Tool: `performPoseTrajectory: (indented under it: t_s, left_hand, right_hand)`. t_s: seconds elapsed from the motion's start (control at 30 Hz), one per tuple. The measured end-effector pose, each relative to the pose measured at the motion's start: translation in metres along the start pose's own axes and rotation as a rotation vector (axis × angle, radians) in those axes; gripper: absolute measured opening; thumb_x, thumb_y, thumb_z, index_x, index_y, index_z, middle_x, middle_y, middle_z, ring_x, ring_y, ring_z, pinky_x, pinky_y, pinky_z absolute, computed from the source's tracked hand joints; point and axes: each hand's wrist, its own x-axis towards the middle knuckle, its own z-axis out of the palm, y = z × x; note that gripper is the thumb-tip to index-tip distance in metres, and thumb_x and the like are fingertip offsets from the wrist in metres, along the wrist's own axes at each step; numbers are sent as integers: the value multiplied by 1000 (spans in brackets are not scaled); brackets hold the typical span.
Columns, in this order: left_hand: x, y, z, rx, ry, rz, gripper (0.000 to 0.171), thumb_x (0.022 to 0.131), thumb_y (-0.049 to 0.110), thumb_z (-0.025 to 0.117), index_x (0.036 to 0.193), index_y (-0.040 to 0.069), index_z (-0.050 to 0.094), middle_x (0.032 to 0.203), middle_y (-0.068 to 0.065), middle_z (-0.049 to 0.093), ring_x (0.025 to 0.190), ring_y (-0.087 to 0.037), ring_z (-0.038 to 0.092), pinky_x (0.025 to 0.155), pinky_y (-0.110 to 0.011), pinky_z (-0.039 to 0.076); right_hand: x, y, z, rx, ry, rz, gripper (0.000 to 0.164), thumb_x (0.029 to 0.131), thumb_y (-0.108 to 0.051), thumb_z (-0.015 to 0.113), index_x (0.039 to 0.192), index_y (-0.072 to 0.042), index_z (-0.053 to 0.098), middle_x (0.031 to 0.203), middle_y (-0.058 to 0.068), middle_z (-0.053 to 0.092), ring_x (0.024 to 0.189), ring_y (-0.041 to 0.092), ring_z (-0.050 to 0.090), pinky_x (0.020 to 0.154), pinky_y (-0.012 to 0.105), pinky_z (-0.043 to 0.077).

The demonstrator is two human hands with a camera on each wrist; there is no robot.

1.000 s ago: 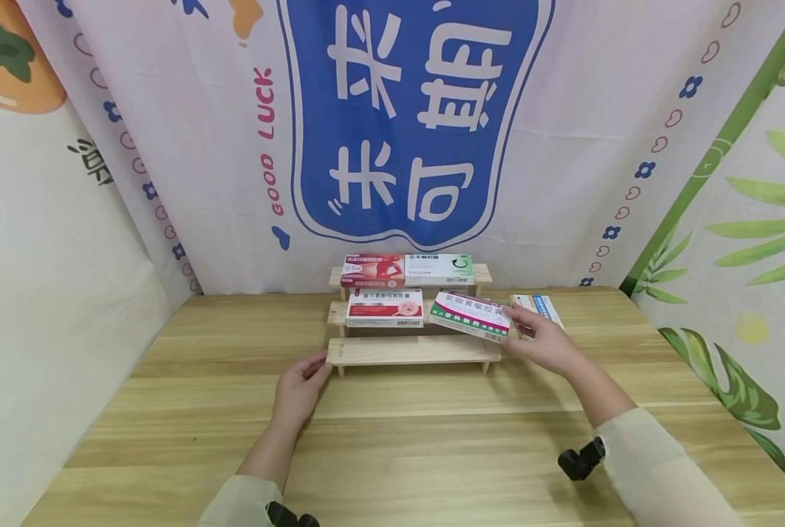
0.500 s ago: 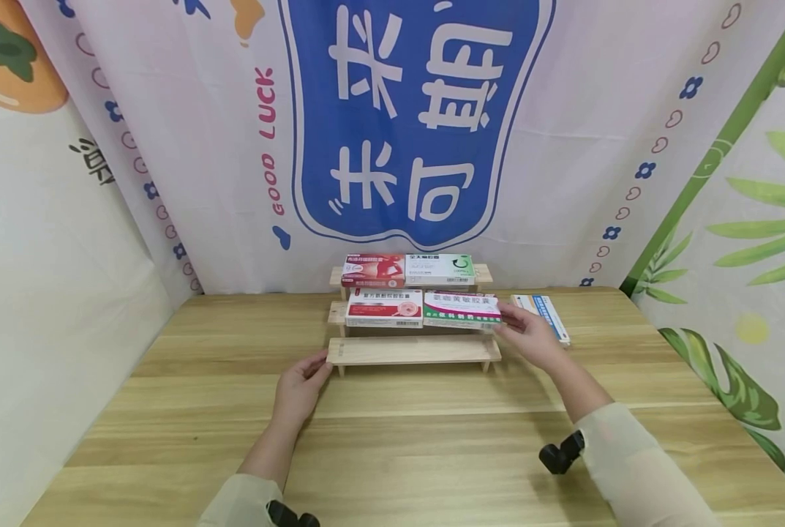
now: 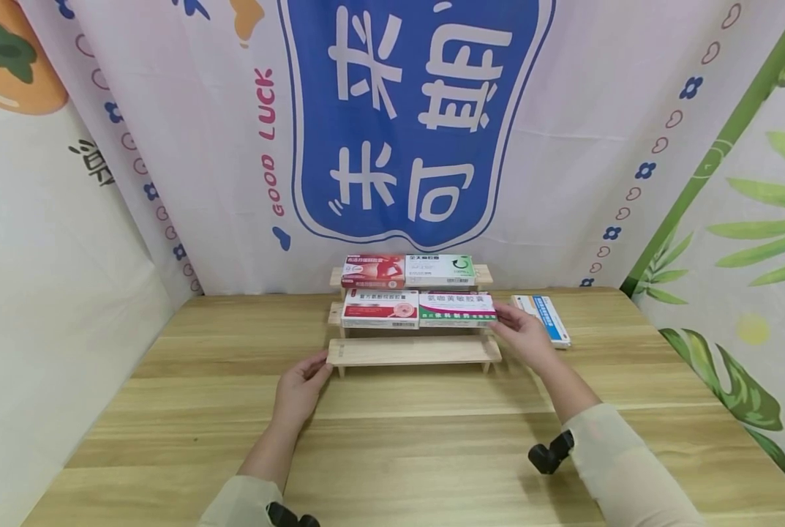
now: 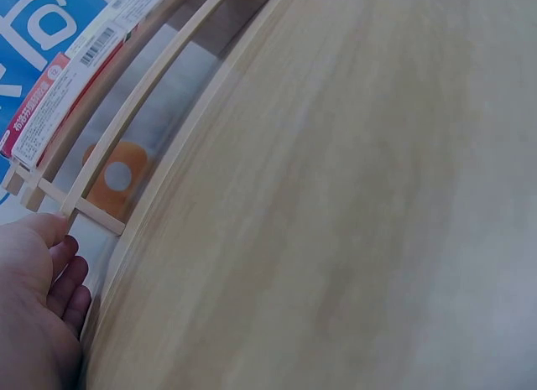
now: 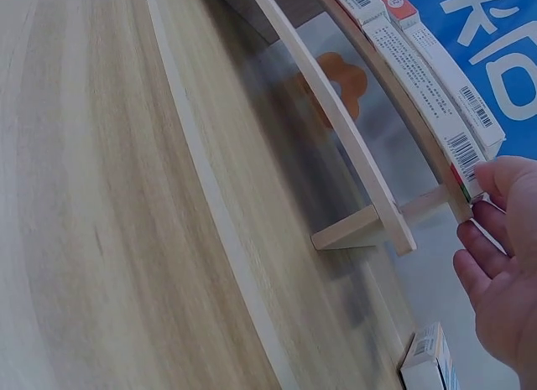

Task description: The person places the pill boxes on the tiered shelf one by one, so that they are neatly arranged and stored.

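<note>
A three-step wooden display rack (image 3: 413,350) stands on the table, its lowest step bare. My left hand (image 3: 300,388) holds that step's left end; in the left wrist view its thumb lies at the wood and the other fingers curl beneath. On the middle step, a white, magenta and green medicine box (image 3: 456,307) lies against a red-and-white medicine box (image 3: 380,309). At the first box's right end is my right hand (image 3: 525,333), gripping the corner between thumb and fingers. The top step carries a red medicine box (image 3: 374,271) and a white-and-green one (image 3: 440,269).
A white and blue medicine box (image 3: 549,322) lies on the wooden table (image 3: 392,454), right of the rack and just behind my right hand. A printed curtain (image 3: 550,183) hangs close behind the rack.
My right hand has moved left with the magenta and green medicine box, which straightened and came flush beside the red-and-white one, nudging it slightly left. The left hand has stayed put.
</note>
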Motion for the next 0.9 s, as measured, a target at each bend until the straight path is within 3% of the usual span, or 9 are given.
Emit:
performPoseTrajectory:
  t_s: [0.23, 0.57, 0.77, 0.9]
  left_hand:
    - [0, 1, 0, 4, 1, 10, 34, 96, 17, 61, 128, 5, 62, 130, -16, 64, 121, -31, 61, 104, -43, 50]
    - [-1, 3, 0, -2, -1, 7, 34, 96, 16, 61, 128, 5, 62, 130, -16, 64, 120, -30, 62, 103, -42, 51]
    - [0, 3, -1, -1, -5, 5, 34, 96, 17, 61, 128, 5, 62, 131, -16, 64, 121, -30, 61, 104, -42, 50]
    - [-1, 3, -1, 4, -7, 12, 34, 96, 16, 61, 129, 5, 61, 131, -16, 64, 120, -31, 61, 103, -42, 51]
  right_hand:
    - [0, -2, 0, 4, -26, 42, 51, 98, -21, 59, 143, 0, 45, 143, 22, 51, 130, 37, 52, 110, 43, 44]
    - [-8, 9, -20, -58, 66, 95, 56, 97, -21, 59, 145, 0, 40, 150, 27, 40, 139, 42, 38, 117, 51, 34]
    - [-10, 27, -38, -183, 115, 233, 66, 97, -39, 57, 150, -6, 34, 157, 29, 26, 144, 47, 26, 119, 59, 24]
    - [-11, 38, -43, -276, 156, 270, 71, 97, -45, 55, 150, -5, 33, 156, 31, 24, 144, 48, 23, 119, 61, 21]
